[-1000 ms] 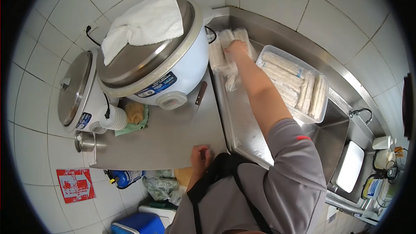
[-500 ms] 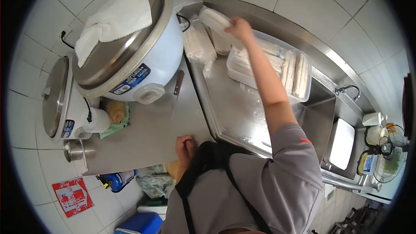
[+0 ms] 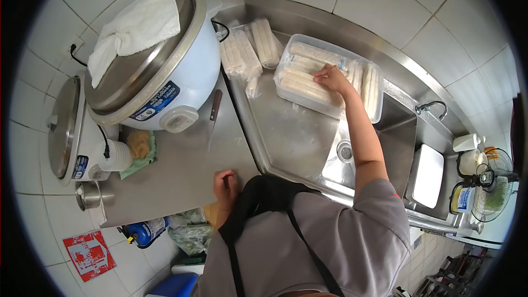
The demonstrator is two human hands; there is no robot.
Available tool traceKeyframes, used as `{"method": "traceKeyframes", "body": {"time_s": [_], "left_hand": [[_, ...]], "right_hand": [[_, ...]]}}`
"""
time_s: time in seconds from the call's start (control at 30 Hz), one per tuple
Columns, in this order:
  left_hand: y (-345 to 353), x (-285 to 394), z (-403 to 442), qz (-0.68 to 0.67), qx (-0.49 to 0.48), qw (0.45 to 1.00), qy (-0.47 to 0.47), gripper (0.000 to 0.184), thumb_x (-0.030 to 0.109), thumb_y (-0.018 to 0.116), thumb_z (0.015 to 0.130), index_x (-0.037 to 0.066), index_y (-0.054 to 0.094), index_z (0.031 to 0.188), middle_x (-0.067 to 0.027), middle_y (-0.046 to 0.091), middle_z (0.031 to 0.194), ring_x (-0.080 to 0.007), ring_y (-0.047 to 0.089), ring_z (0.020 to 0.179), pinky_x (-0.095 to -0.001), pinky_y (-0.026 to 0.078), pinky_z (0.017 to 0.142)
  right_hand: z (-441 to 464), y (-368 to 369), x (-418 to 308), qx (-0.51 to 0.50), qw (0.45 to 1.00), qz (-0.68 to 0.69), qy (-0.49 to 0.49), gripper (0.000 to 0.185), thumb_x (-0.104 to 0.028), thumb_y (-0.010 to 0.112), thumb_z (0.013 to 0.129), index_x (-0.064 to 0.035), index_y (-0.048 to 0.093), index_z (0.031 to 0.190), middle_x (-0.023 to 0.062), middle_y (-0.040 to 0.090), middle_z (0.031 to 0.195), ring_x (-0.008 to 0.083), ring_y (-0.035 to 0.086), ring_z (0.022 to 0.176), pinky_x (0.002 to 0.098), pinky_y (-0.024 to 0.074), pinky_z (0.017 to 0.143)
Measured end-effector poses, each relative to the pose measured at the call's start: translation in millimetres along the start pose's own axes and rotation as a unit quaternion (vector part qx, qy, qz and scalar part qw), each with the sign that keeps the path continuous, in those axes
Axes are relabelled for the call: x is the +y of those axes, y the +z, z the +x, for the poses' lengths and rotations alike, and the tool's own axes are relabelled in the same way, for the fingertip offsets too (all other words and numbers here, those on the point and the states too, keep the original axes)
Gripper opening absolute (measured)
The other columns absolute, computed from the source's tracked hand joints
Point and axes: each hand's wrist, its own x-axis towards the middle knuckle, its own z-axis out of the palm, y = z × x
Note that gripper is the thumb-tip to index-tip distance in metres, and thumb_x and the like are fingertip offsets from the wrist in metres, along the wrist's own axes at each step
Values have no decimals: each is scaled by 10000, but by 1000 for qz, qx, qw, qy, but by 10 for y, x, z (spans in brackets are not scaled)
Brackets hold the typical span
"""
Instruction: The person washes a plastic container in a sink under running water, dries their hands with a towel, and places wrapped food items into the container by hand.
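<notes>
My right hand reaches over a clear plastic container, its fingers bent and closed at a clear bag of pale stick-like pieces. What the sticks are I cannot tell. Similar bagged packs lie alongside in the container. By the back wall, to the left of the container, sit more packs, one lying and another beside it. My left hand is curled closed near my body at the counter's front edge; nothing shows in it.
A large rice cooker with a white towel on its lid stands at left. A knife lies on the counter. At right are a sink basin, a faucet and a fan.
My right hand has moved from a pack near the back wall, which it was gripping, rightward to the container. My left hand stays curled near my body. The view has shifted slightly.
</notes>
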Motion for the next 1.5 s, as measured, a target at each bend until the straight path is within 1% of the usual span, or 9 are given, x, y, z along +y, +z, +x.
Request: {"method": "traceKeyframes", "body": {"time_s": [0.17, 0.27, 0.53, 0.63, 0.67, 0.77, 0.9, 1.13, 1.5], "left_hand": [[31, -5, 20, -27, 10, 1000, -10, 81, 25, 517, 796, 34, 526, 876, -108, 537, 785, -223, 546, 714, -293, 441, 654], [24, -55, 6, 3, 3, 1000, 10, 94, 2, 514, 782, 31, 526, 871, -112, 537, 785, -225, 543, 708, -295, 441, 645], [-7, -30, 6, 24, 11, 1000, -14, 117, -26, 513, 751, 34, 520, 851, -111, 540, 764, -248, 540, 674, -310, 441, 615], [7, 9, 35, 33, 7, 999, -10, 121, -31, 509, 751, 39, 520, 849, -114, 543, 759, -257, 545, 669, -317, 444, 609], [21, -11, 10, 27, 3, 999, -27, 121, -32, 509, 751, 39, 520, 849, -115, 543, 759, -260, 546, 672, -318, 445, 611], [28, -178, -70, 8, -6, 998, -63, 121, -38, 511, 752, 38, 519, 846, -118, 545, 759, -264, 548, 678, -320, 447, 617], [21, -184, -74, -5, 7, 998, -61, 114, -39, 511, 759, 36, 518, 845, -114, 542, 755, -253, 546, 676, -313, 446, 620], [44, -206, -94, -30, -4, 998, -51, 102, -24, 502, 784, 26, 515, 871, -106, 527, 775, -217, 540, 683, -282, 440, 623], [29, -167, -49, -28, -12, 999, -20, 110, -15, 504, 793, 22, 523, 895, -97, 524, 782, -187, 529, 688, -267, 436, 635]], "right_hand": [[572, -251, -307, -79, 988, -131, 3, 414, -364, 707, 682, -45, 664, 942, 149, 629, 943, 295, 587, 900, 325, 442, 789], [1442, 72, -394, 99, 989, 91, 53, 494, -428, 606, 723, -3, 628, 974, 213, 611, 945, 331, 582, 911, 375, 450, 798], [2763, 1292, -470, 99, 941, -78, 313, 495, -354, 615, 710, -11, 582, 1066, 183, 567, 1102, 292, 541, 1041, 393, 426, 878], [2824, 1151, -527, 60, 949, 52, 305, 449, -306, 635, 687, -14, 596, 1026, 180, 577, 1083, 304, 551, 1019, 386, 442, 858], [2793, 1111, -609, 68, 982, -44, 173, 418, -279, 664, 661, -21, 606, 985, 177, 592, 1046, 313, 560, 998, 376, 456, 838], [2737, 1057, -695, 158, 957, 33, 240, 448, -293, 700, 624, -25, 606, 971, 183, 595, 1025, 323, 568, 967, 380, 463, 819], [2092, 180, -816, 224, 971, 74, 30, 494, -234, 729, 604, -53, 567, 1034, 179, 611, 967, 274, 599, 889, 359, 466, 771], [945, -664, 124, -26, 971, 235, 17, 486, -255, 764, 600, -61, 561, 996, 94, 612, 833, 195, 564, 812, 296, 423, 756], [607, -288, 361, -104, 990, -70, 63, 550, -435, 702, 632, -117, 611, 1072, 170, 585, 1036, 299, 545, 980, 356, 428, 849]]}}
